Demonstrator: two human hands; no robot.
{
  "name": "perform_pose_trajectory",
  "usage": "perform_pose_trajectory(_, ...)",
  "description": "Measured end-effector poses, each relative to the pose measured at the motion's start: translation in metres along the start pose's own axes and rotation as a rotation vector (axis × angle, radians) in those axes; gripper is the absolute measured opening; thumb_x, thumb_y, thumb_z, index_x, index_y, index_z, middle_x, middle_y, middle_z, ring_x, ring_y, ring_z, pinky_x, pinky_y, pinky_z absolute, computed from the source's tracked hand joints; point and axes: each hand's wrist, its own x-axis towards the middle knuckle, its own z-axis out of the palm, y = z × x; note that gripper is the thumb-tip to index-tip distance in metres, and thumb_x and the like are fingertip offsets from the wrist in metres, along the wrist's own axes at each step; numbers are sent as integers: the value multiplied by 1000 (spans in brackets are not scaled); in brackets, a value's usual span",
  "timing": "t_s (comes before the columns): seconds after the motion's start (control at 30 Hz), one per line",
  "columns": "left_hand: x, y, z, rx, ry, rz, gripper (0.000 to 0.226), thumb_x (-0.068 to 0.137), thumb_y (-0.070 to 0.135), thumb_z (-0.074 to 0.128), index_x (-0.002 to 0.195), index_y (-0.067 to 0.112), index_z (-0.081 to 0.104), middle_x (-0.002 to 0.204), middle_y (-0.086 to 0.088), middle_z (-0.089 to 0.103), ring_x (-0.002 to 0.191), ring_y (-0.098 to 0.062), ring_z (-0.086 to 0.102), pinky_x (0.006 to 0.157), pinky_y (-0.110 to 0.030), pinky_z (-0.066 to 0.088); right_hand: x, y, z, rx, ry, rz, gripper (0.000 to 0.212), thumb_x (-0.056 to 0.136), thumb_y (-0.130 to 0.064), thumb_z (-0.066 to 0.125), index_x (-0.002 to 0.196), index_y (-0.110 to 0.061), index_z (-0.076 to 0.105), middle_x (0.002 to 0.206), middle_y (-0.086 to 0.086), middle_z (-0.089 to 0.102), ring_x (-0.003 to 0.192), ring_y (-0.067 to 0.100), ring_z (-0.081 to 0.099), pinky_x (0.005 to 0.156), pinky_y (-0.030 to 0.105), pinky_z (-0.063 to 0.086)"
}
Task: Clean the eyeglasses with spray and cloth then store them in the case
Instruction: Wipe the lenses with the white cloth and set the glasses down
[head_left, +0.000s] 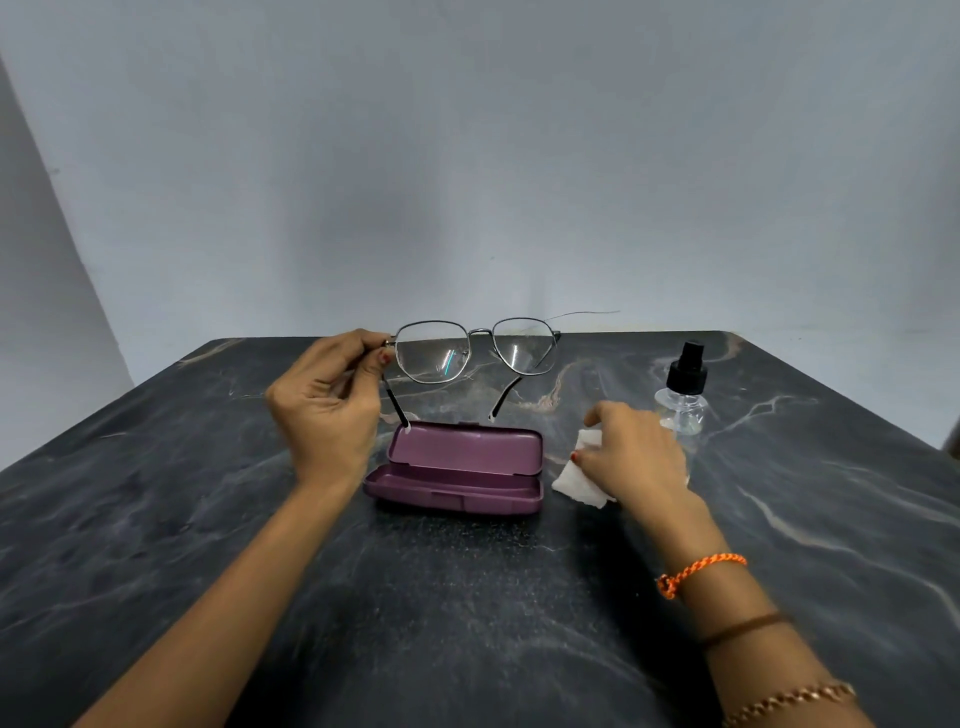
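Nearest me, the right hand (636, 452) lies over the white cloth (579, 480) on the dark counter (467, 597), its fingers (597, 415) lowered onto the fabric; whether they have actually pinched it I cannot tell. Just beside those fingers, toward the left hand, the purple case (457, 470) lies open. Beyond it the left hand (324, 402) holds the eyeglasses (475, 351) up in the air, fingers pinched on one temple near the hinge, lenses facing me, both temple arms hanging down toward the lid. That single-point hold looks like the weak spot: rubbing a lens from there could twist the thin frame or let it slip. Past the right fingers the spray bottle (684, 389) stands upright, close enough that a careless reach might knock it over.
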Motion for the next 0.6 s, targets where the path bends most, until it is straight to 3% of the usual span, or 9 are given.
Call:
perform_pose_trajectory(0.13,0,-1,0,-9,1,-16,31,74,-11,63,102,2,58,76,34,65,71,10,61,69,-6,48,-5,-6,5,-133,-77,-20,22,82,-5,53,104,-3,54,113,17,57,107,35,52,70,32,34)
perform_pose_trajectory(0.23,0,0,0,-17,1,-18,32,74,-14,62,103,1,57,76,33,66,71,10,62,69,-6,48,-9,-10,4,-198,-66,-66,5,83,-5,54,84,-5,49,113,16,56,109,33,49,70,32,32)
perform_pose_trajectory(0.3,0,0,0,-16,1,-14,33,74,-14,62,103,0,57,76,33,65,71,10,62,69,-6,48,-8,-8,5,-200,-23,-91,28,82,-5,54,63,-6,33,111,15,56,109,32,47,69,32,32)
perform_pose_trajectory(0.37,1,1,-1,-15,1,-9,32,74,-13,62,103,0,57,76,33,65,71,10,61,69,-6,48,-7,-8,6,-175,-6,-97,41,81,-4,53,56,-11,21,104,15,56,105,33,49,67,32,32)
perform_pose_trajectory(0.43,1,1,-1,-13,-2,3,31,74,-13,63,102,1,58,76,33,65,71,10,61,69,-7,48,-7,-10,6,-104,36,-114,24,83,-7,53,62,-4,41,98,15,56,102,35,53,66,32,34)
perform_pose_trajectory(0.47,1,1,-1,-12,-5,12,31,74,-12,63,101,1,58,76,33,65,72,10,61,69,-7,48,-7,-11,6,-50,77,-125,13,85,-11,53,76,-2,55,99,15,59,101,35,55,68,33,37)
perform_pose_trajectory(0.53,2,2,-2,-12,-8,28,31,74,-11,63,101,2,58,77,34,65,72,9,61,70,-7,48,-4,-11,6,110,180,-165,19,88,-18,52,94,-4,64,99,12,66,93,31,60,70,33,43)
perform_pose_trajectory(0.6,2,3,-2,-14,-9,43,30,74,-10,64,101,2,58,78,34,65,73,9,61,70,-7,48,-3,-14,2,402,280,-198,18,89,-18,52,85,-9,67,78,2,69,70,17,60,64,26,43)
